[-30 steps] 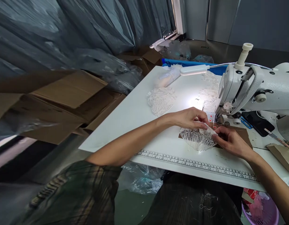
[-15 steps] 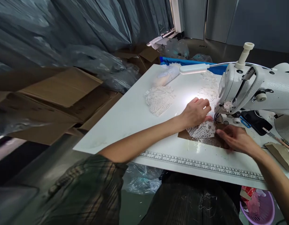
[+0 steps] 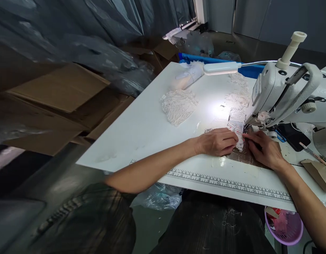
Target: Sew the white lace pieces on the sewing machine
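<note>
A white lace piece (image 3: 238, 135) lies at the foot of the white sewing machine (image 3: 274, 91), on a brown plate (image 3: 245, 158) let into the table. My left hand (image 3: 218, 141) is closed on the lace's left and near side, fingers curled under. From the right, my right hand (image 3: 265, 148) reaches in beside the needle area, its fingertips closed at the lace's right edge. The exact grip of those fingertips is partly hidden. More lace (image 3: 237, 100) trails behind the presser foot toward the back of the table.
A lace bundle (image 3: 179, 107) and a wrapped roll (image 3: 188, 76) lie on the white table (image 3: 131, 141). A lamp (image 3: 222, 68) hangs over it. Right of the machine foot are a dark phone (image 3: 295, 137) and scissors. Cartons (image 3: 59, 86) stand left; a purple basket (image 3: 291, 229) sits below.
My left hand has come down toward me on the lace. My right hand has moved up to the lace's edge near the needle. The view has shifted slightly.
</note>
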`<state>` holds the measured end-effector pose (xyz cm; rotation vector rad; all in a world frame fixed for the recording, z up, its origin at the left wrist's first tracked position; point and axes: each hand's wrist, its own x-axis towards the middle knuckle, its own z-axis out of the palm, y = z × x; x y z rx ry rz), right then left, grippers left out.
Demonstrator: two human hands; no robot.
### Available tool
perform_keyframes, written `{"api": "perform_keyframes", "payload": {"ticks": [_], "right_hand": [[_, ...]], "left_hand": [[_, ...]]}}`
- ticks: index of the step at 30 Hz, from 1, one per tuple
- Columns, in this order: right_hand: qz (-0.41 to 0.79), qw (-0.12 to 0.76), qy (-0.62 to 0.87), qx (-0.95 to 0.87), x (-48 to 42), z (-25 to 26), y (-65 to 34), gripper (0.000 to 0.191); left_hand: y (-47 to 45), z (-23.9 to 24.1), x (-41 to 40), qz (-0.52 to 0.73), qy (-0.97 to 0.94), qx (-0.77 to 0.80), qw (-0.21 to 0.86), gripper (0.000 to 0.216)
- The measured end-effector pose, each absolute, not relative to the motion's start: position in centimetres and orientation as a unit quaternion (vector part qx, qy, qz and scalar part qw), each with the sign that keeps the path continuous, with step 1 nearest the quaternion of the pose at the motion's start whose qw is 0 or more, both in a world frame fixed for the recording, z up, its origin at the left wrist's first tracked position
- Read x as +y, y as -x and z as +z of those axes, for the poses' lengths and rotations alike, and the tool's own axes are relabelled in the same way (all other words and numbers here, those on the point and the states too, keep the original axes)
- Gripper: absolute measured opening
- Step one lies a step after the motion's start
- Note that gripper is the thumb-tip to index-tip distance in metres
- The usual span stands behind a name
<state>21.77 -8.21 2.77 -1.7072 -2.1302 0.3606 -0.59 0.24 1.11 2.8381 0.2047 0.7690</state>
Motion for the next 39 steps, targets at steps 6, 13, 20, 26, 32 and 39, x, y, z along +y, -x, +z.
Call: {"api": "perform_keyframes", "payload": {"ticks": [6, 13, 20, 26, 32, 39], "right_hand": [[0.209, 0.234, 0.531, -0.787, -9.0, 3.6, -22.4, 0.034], [0.177, 0.194, 0.457, -0.850, -9.2, 3.0, -21.9, 0.033], [0.204, 0.273, 0.507, -0.791, -8.9, 3.9, -22.7, 0.029], [0.192, 0.205, 0.471, -0.836, -9.4, 4.0, -21.9, 0.031], [0.126, 0.189, 0.436, -0.871, -9.2, 3.3, -22.1, 0.034], [0.118, 0.231, 0.502, -0.825, -8.6, 2.4, -23.1, 0.038]], "left_hand": [[0.6, 1.5, -0.2, 0.310, -0.918, 0.158, 0.189, 0.023], [1.0, 1.8, -0.2, 0.227, -0.964, 0.091, 0.102, 0.017], [0.8, 1.3, 0.0, 0.247, -0.960, 0.077, 0.107, 0.021], [0.6, 0.9, 0.0, 0.304, -0.942, 0.099, 0.102, 0.024], [0.5, 0.9, 0.0, 0.289, -0.955, 0.050, 0.051, 0.019], [0.5, 0.9, 0.0, 0.269, -0.962, 0.043, 0.014, 0.018]]}}
